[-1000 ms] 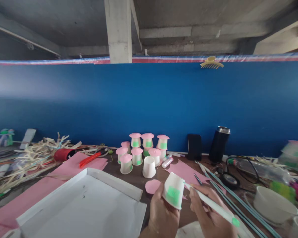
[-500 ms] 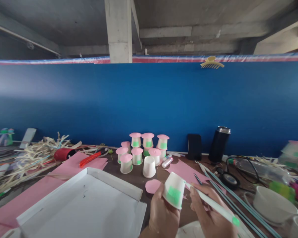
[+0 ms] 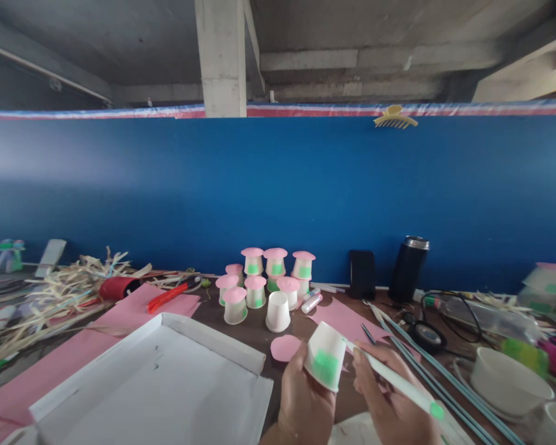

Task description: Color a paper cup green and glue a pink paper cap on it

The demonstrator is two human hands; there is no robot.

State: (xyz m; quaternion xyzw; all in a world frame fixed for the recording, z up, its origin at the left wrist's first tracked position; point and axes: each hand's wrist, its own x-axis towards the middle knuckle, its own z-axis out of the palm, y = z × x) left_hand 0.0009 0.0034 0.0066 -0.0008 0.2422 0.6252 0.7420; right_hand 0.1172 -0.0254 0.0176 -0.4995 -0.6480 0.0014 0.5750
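My left hand (image 3: 303,405) is closed round a small white paper cup (image 3: 325,355), held upside down and tilted, with a green patch on its side. My right hand (image 3: 389,402) grips a long white glue stick (image 3: 401,386) with a green band; its tip touches the cup's upturned bottom. A pink paper disc (image 3: 285,348) lies on the table just left of the cup. Behind it stands a cluster of finished cups with pink tops (image 3: 265,275) and one plain white upturned cup (image 3: 278,312).
A white shallow tray (image 3: 152,386) lies at front left over pink paper sheets (image 3: 120,321). Straw-like strips (image 3: 60,296) pile at the left. A black flask (image 3: 408,269), black phone (image 3: 362,275), white bowl (image 3: 509,380) and thin blue rods (image 3: 426,371) are at the right. A blue partition (image 3: 278,191) stands behind.
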